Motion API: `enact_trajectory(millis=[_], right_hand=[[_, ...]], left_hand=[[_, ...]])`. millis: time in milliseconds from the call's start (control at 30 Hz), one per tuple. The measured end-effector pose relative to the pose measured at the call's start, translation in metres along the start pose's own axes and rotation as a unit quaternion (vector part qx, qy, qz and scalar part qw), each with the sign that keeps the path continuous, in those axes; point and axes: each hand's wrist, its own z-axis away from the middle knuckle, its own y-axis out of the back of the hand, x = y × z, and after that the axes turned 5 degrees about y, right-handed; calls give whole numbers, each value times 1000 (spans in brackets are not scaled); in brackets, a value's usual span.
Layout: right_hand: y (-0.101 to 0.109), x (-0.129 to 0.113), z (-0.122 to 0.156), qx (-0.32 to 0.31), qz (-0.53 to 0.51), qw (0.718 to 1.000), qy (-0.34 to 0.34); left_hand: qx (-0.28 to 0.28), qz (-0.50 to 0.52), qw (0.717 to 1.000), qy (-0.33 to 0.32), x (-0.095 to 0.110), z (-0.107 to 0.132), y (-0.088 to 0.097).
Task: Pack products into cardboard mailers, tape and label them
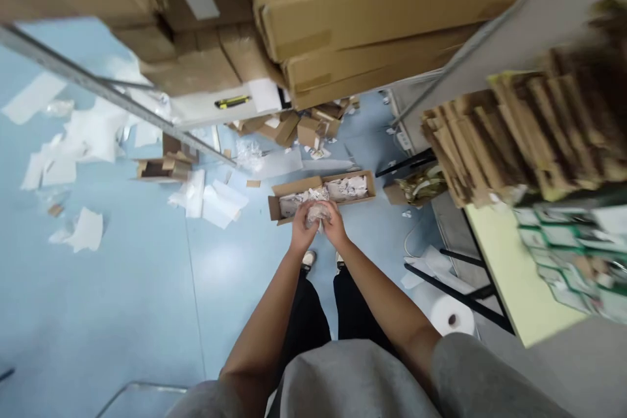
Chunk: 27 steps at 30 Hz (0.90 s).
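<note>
My left hand (304,227) and my right hand (334,225) are wrapped round a bundle of clear crinkled plastic packets (318,211) from both sides. What is inside the plastic is too small to tell. Just beyond my hands, two narrow cardboard boxes (371,184) sit end to end on the floor. White packets (347,189) fill the right box, and similar ones (290,204) lie in the left box. My hands partly cover the left box's near side.
Large cartons (392,13) lie on the shelf ahead, near a yellow cutter knife (232,102). Scrap cardboard (311,130) and white sheets (98,130) litter the floor. At right stands a pale-topped table (519,294) with stacked brown packets (529,130); a white roll (451,317) is below.
</note>
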Motion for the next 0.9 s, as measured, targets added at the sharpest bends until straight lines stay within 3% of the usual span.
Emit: enact_trajectory(millis=[167, 233, 333, 433, 533, 667, 767, 900], right_hand=[[109, -73, 55, 120, -15, 993, 5], [148, -95, 87, 165, -32, 986, 9], [203, -123, 148, 271, -36, 962, -7], [250, -146, 228, 414, -5, 909, -48], [286, -162, 326, 538, 44, 837, -93], [305, -178, 479, 667, 114, 718, -160], [300, -194, 598, 740, 176, 622, -188], [275, -217, 740, 795, 223, 505, -253]], left_hand=[[-103, 111, 988, 30, 111, 18, -34], [-174, 114, 978, 25, 149, 22, -56], [-307, 112, 945, -6, 203, 41, -103], [-422, 104, 898, -60, 257, 93, -167], [-528, 92, 834, -130, 303, 182, -230], [-651, 41, 722, -230, 344, 335, -294], [-719, 32, 621, -311, 361, 461, -323], [-781, 46, 483, -393, 369, 627, -338]])
